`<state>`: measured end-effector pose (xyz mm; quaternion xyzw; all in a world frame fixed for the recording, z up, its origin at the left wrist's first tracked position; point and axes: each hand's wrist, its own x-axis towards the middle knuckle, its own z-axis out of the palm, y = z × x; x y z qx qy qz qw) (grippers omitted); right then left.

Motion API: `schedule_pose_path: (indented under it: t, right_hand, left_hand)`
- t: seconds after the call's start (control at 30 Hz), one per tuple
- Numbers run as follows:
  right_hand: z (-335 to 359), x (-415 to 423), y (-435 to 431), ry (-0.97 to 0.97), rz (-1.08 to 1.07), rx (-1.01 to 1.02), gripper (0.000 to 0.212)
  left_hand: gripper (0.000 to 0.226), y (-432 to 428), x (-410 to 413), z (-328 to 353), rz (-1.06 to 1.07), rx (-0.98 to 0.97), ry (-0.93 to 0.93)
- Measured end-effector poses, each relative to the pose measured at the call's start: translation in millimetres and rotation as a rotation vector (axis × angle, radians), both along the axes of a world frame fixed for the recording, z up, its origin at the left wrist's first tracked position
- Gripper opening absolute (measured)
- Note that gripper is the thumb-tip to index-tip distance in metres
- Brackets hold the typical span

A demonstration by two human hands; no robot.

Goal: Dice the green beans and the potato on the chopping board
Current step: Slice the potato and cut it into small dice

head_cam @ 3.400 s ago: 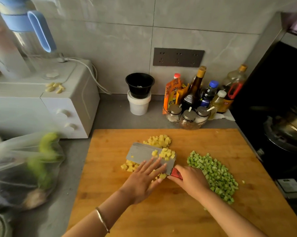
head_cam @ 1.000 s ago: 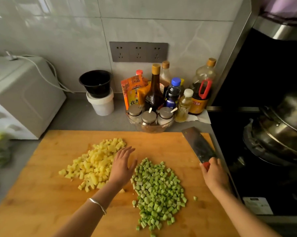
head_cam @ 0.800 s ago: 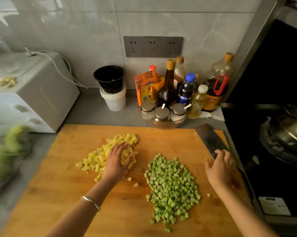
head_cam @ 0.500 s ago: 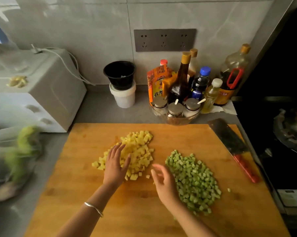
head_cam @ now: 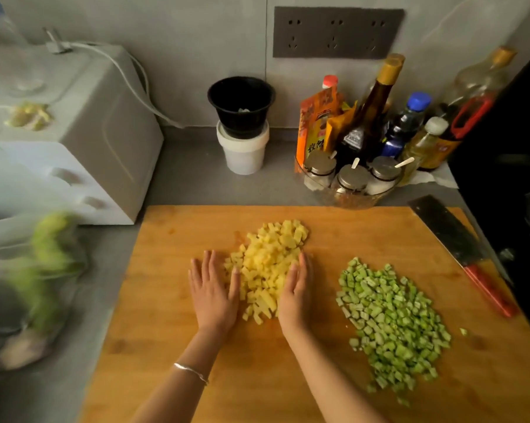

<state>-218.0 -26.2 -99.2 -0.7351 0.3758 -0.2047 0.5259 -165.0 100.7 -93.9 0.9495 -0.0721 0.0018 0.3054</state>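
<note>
A heap of yellow potato dice [head_cam: 269, 264] lies in the middle of the wooden chopping board [head_cam: 333, 389]. My left hand [head_cam: 213, 296] presses flat against the heap's left side, fingers straight. On the heap's right side my right hand [head_cam: 295, 294] stands on edge, fingers straight, touching the dice. To the right, a pile of diced green beans [head_cam: 390, 322] spreads over the board. The cleaver [head_cam: 462, 248] with its red handle lies untouched along the board's right edge.
A white appliance [head_cam: 83, 141] stands at the left, a plastic bag with green vegetables [head_cam: 44, 270] in front of it. Behind the board are a black cup on a white tub [head_cam: 242, 123] and a cluster of sauce bottles and spice jars [head_cam: 376, 138]. The dark stove [head_cam: 513, 166] borders the right.
My right hand laid the cleaver down at the board's right edge and came over to the potato dice. Both hands now flank the heap, which is pushed closer together.
</note>
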Motion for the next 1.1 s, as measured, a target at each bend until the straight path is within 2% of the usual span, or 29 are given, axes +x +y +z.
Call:
schedule_pose_path:
  t: [0.13, 0.27, 0.4, 0.5, 0.73, 0.87, 0.97, 1.1]
  right_hand:
    - [3, 2, 4, 0.01, 0.126, -0.007, 0.048]
    - [5, 3, -31, -0.003, 0.124, -0.081, 0.066]
    - [6, 36, -86, 0.106, 0.302, -0.122, 0.052]
    - [10, 61, -103, 0.148, 0.384, -0.058, 0.051]
    - [16, 82, -67, 0.089, 0.56, 0.005, 0.037]
    - [15, 70, -49, 0.109, 0.664, 0.035, 0.032]
    - [25, 62, -56, 0.073, 0.615, 0.005, 0.038]
    - [28, 23, -62, -0.054, 0.254, -0.06, 0.038]
  left_hand:
    - [0.086, -14, 8, -3, -0.184, -0.016, -0.002]
    - [0.078, -8, 14, 2, -0.224, -0.179, 0.058]
    - [0.07, 0, 23, 6, -0.147, -0.312, 0.059]
    - [0.072, -3, 25, 7, -0.155, -0.308, 0.094]
    - [0.068, -15, 32, 3, -0.229, -0.221, 0.049]
    - [0.064, -15, 33, -1, -0.271, -0.246, 0.055]
    - [0.061, -11, 33, 5, -0.235, -0.347, 0.14]
    - [0.058, -4, 40, 11, -0.159, -0.411, 0.142]
